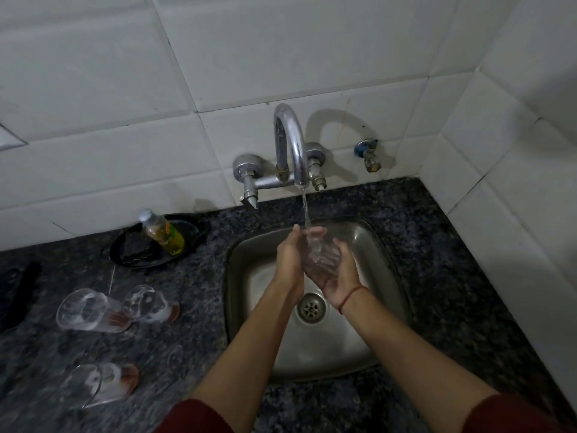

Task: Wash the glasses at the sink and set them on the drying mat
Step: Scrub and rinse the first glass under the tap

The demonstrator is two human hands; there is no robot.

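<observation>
four glasses show. the held glass (320, 254) sits over the sink (232, 276), inside its rim, under the thin water stream (305, 210) falling from the curved tap (288, 135). the right hand (338, 278) cups it from below with fingers curled round its side. the left hand (290, 254) lies against its other side with fingers nearly straight and pointing up at the stream. both forearms cross the sink's near edge, and bare steel shows around the drain (311, 308) beneath them.

the counter (193, 307) has open dark stone between the sink's left rim and the other three glasses, all lying on their sides. the far-left glass (90, 310) and the middle glass (150, 303) lie just beside each other; whether they touch i cannot tell. the near glass (100, 384) lies apart, closer to the counter's front. each holds a whitish film and a reddish-brown tint at its base. behind them a black dish (131, 254) against the tiled wall (93, 151) carries a tilted bottle (162, 232) of yellowish liquid. a dark object (22, 295) lies at the left edge, too dim to name.
</observation>
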